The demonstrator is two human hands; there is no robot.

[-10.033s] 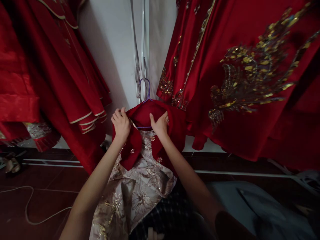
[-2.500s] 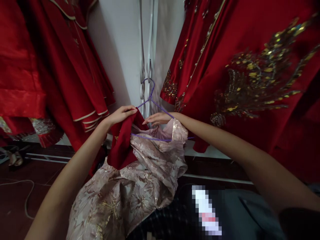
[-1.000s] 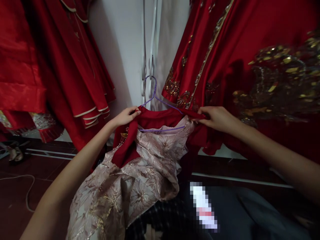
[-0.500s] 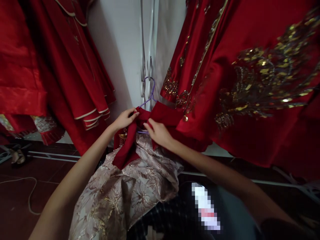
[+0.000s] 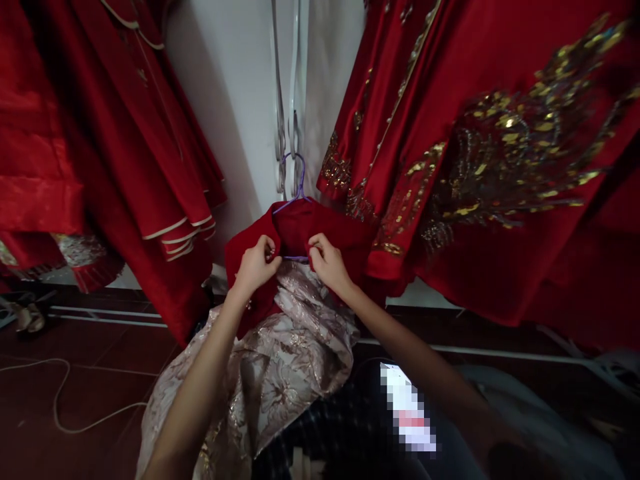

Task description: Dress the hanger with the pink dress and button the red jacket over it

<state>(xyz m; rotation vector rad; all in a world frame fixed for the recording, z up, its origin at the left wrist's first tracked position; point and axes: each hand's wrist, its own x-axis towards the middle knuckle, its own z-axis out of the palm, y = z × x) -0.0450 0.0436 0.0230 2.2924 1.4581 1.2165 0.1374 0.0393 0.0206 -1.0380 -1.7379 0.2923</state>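
Observation:
A small dark red jacket (image 5: 300,230) hangs on a purple wire hanger (image 5: 296,183) whose hook sits on a white rack against the wall. Under it drapes a pale pink and gold brocade dress (image 5: 280,360), spilling toward my lap. My left hand (image 5: 256,265) is closed on the jacket's left front edge. My right hand (image 5: 326,261) is closed on the right front edge. Both hands meet at the middle of the jacket, just above the hanger's bottom bar.
Red satin garments (image 5: 125,147) hang at the left. A large red gown with gold embroidery (image 5: 490,160) hangs at the right, close to my right arm. A white cord (image 5: 65,400) lies on the dark red floor. White rails run along the floor by the wall.
My right hand drew the red jacket over the hanger's right side, then came back to the centre. Both hands now pinch the two front edges together.

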